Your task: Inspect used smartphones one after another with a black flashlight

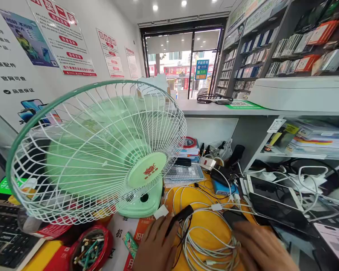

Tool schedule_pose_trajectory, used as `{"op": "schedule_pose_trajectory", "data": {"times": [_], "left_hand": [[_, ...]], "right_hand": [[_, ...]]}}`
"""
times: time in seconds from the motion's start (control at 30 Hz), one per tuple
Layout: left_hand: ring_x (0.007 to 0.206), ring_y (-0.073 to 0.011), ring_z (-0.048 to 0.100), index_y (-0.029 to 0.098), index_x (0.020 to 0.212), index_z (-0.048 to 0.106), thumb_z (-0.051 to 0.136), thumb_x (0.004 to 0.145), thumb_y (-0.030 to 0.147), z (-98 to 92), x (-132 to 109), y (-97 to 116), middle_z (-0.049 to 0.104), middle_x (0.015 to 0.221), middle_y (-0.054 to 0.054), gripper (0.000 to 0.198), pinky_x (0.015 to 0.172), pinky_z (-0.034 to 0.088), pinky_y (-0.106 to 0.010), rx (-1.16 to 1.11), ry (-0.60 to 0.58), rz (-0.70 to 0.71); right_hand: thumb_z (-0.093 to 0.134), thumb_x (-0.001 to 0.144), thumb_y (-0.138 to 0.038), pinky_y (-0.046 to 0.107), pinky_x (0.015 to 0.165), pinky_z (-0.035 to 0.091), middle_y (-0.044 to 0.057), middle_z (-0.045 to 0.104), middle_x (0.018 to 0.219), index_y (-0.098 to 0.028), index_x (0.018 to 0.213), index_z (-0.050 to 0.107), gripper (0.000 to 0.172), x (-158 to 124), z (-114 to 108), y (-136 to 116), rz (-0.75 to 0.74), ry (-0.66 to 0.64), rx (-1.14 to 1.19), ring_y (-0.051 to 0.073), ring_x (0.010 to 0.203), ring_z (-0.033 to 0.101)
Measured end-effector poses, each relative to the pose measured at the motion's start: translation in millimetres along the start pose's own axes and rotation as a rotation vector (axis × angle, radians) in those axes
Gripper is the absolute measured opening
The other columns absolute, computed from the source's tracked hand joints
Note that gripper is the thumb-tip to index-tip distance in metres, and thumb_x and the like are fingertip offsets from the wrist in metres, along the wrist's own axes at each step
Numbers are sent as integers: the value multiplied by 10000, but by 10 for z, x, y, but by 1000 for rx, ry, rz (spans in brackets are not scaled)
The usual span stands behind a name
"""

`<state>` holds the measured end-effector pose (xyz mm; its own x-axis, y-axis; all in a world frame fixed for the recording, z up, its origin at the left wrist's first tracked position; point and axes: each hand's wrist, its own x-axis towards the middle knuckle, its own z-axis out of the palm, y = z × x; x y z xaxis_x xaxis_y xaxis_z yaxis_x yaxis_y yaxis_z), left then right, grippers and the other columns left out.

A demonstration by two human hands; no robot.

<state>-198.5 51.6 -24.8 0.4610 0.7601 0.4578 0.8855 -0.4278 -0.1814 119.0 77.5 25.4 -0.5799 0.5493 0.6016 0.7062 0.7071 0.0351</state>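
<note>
My left hand (158, 244) is palm down at the bottom middle, fingers together around a slim black stick-shaped piece (184, 214) that juts out to the upper right. A thin black cord hangs beside that hand. My right hand (262, 244) is smeared by motion at the lower right. Its fingertips are near a dark flat object (234, 217), and I cannot tell whether they grip it. Between both hands lies a loose coil of white cable (190, 241) on the yellow mat (209, 222). A small white tag (161, 212) sits just beyond my left fingers.
A green desk fan (147, 171) stands at the left. In front of it are a red ashtray (109, 241) with cigarette butts, a green lighter (130, 244) and a keyboard (5, 233). Phones, a tablet (274, 192) and tangled cables crowd the right, below a grey counter (214, 110).
</note>
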Motion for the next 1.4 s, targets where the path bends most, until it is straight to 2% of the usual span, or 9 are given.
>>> {"op": "schedule_pose_trajectory", "data": {"times": [0.13,0.23,0.33,0.6,0.8,0.93,1.03,1.27,1.4], "left_hand": [[1181,-261,582,241,1326,557,555,837,265,48,-103,-9,608,1348,-50,490,919,541,-397,44,106,59],[1167,-262,596,247,1315,568,548,838,245,123,-127,26,639,1307,-44,477,903,554,-393,4,145,81],[1156,-262,611,257,1319,565,554,832,236,188,-157,38,630,1320,-36,488,883,575,-388,-16,122,92],[1145,-274,623,259,1243,621,572,816,224,247,-170,4,654,1283,-51,431,877,591,-401,-89,131,88],[1179,-270,597,255,1187,646,550,843,211,230,-128,-17,649,1286,-65,361,903,574,-398,-179,146,32],[1163,-257,607,272,1158,658,520,850,214,230,-123,-36,664,1262,-53,343,895,569,-371,-172,176,34],[1147,-255,617,274,1139,664,522,834,198,225,-110,-44,672,1251,-48,344,896,566,-372,-175,178,32],[1150,-258,613,259,1157,648,547,819,180,210,-115,-34,653,1278,-56,361,914,563,-389,-220,146,10],[1154,-261,610,254,1160,644,549,805,172,206,-129,-30,650,1279,-61,376,908,571,-393,-228,148,7]], "right_hand": [[335,1049,-467,366,922,398,-7,529,1226,-207,1137,633,406,-180,-157,717,100,-121,-201,206,1079,526],[301,1016,-609,403,826,499,19,527,1223,-209,1160,638,543,-334,-65,1174,214,-237,-272,222,998,565],[292,989,-675,423,848,539,55,480,1295,-191,1247,614,636,-419,60,1411,257,-293,-282,246,1060,559],[376,975,-658,413,994,506,64,460,1330,-222,1287,607,584,-333,-22,1652,322,-446,-208,244,1165,520],[670,790,-602,456,970,527,59,434,1365,-249,1320,592,642,-309,-147,1881,352,-589,-149,293,1170,529],[508,931,-551,349,982,537,21,416,1386,-275,1284,619,462,-343,-137,1819,330,-635,-128,225,1159,550],[362,996,-471,354,947,554,48,458,1347,-216,1290,617,466,-389,-96,1742,327,-630,-163,223,1125,571],[382,779,-145,344,1000,516,91,453,1344,-107,1419,471,647,-425,1,1611,296,-587,-278,221,1179,524],[355,793,-137,350,828,566,103,581,1123,-118,1368,518,597,-374,11,1586,297,-573,-341,229,970,611]]}}
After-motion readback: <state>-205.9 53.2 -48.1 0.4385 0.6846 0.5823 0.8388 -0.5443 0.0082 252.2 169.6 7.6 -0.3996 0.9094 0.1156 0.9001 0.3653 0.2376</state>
